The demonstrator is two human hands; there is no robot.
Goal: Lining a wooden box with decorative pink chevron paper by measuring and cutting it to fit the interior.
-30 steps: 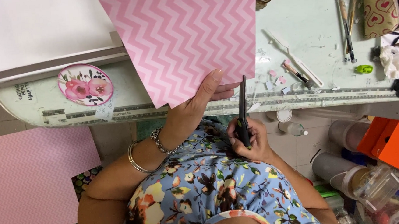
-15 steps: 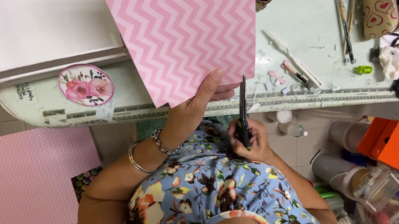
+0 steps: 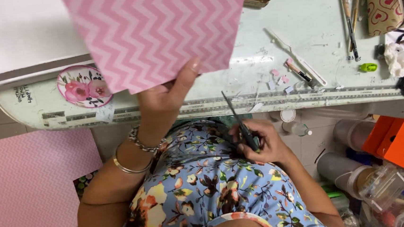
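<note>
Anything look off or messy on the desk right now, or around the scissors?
Small things only. Pink paper scraps lie strewn on the table near a craft knife. The zigzag sheet in the left hand is held askew. The right hand holds scissors closed, tip toward the table edge.

Matt pink chevron paper (image 3: 158, 31), metal scissors (image 3: 240, 125), scuffed painted tabletop (image 3: 265, 76).
</note>
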